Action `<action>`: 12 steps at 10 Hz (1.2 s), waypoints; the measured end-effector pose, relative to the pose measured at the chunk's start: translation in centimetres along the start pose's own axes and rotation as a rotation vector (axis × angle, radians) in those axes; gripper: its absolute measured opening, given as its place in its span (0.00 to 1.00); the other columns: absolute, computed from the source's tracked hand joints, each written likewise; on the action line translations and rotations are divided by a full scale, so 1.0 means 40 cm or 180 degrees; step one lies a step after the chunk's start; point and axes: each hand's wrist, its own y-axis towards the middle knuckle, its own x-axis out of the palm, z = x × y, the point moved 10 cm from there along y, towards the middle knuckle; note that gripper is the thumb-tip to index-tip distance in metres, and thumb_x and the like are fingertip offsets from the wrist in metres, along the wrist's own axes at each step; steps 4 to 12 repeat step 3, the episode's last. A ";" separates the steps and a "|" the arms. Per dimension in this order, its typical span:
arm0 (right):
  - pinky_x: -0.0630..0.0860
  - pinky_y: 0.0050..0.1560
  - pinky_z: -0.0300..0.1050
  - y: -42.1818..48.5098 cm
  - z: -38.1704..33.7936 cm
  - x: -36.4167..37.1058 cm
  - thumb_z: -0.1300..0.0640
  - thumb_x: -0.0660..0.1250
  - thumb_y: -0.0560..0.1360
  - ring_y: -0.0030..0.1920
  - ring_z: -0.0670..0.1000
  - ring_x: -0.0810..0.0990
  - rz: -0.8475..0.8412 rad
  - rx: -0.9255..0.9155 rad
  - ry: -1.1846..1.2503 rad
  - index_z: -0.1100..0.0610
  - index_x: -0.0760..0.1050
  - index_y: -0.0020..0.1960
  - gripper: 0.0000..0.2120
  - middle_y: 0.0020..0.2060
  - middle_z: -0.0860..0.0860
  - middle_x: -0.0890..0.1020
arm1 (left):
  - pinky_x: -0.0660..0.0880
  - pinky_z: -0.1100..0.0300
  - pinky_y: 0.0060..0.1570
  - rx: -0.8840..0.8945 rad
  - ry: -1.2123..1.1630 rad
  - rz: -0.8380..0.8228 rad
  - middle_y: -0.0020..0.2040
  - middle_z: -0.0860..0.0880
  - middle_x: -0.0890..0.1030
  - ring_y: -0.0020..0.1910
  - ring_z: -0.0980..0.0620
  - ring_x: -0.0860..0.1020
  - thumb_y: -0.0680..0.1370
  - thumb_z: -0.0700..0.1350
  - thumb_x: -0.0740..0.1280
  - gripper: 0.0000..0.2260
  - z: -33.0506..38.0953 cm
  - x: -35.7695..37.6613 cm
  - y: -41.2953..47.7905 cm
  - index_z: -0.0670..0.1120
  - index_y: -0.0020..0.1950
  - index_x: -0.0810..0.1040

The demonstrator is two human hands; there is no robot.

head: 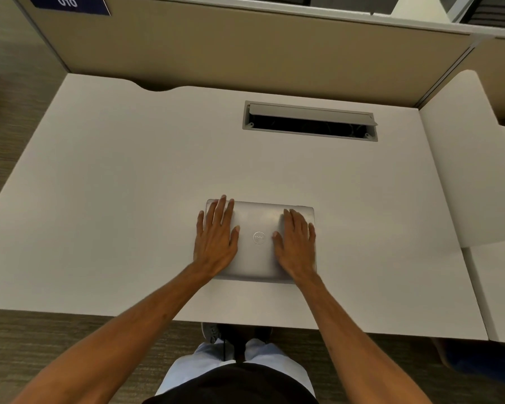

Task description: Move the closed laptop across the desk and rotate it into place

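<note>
A closed silver laptop (258, 228) lies flat on the white desk (114, 199), near the front edge and slightly right of centre, with a round logo on its lid. My left hand (216, 237) rests palm down on the left part of the lid, fingers spread, the little finger past the left edge. On the right part of the lid lies my right hand (296, 243), also flat with its fingers apart. Neither hand wraps around an edge.
An open grey cable hatch (309, 121) is sunk into the desk behind the laptop. A beige partition (216, 53) closes off the back. A second white desk (473, 170) adjoins on the right. My legs and shoes show below the front edge.
</note>
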 end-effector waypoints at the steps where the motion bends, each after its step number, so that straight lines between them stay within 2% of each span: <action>1: 0.51 0.81 0.62 0.020 -0.018 0.013 0.46 0.54 0.83 0.82 0.54 0.58 -0.0036 -0.0072 -0.0118 0.56 0.57 0.83 0.30 0.82 0.54 0.61 | 0.52 0.37 0.89 0.0162 0.0221 0.0023 0.93 0.45 0.53 0.91 0.42 0.54 0.89 0.55 0.53 0.31 0.020 0.013 0.029 0.47 0.92 0.54; 3: 0.47 0.81 0.62 0.053 -0.044 -0.005 0.43 0.47 0.85 0.84 0.52 0.53 0.0084 -0.0230 -0.0254 0.54 0.53 0.84 0.31 0.84 0.53 0.56 | 0.52 0.38 0.89 0.0253 0.0420 0.0183 0.93 0.45 0.50 0.92 0.44 0.51 0.90 0.57 0.50 0.32 0.049 -0.002 0.073 0.47 0.92 0.50; 12: 0.47 0.81 0.62 0.053 -0.044 -0.005 0.43 0.47 0.85 0.84 0.52 0.53 0.0084 -0.0230 -0.0254 0.54 0.53 0.84 0.31 0.84 0.53 0.56 | 0.52 0.38 0.89 0.0253 0.0420 0.0183 0.93 0.45 0.50 0.92 0.44 0.51 0.90 0.57 0.50 0.32 0.049 -0.002 0.073 0.47 0.92 0.50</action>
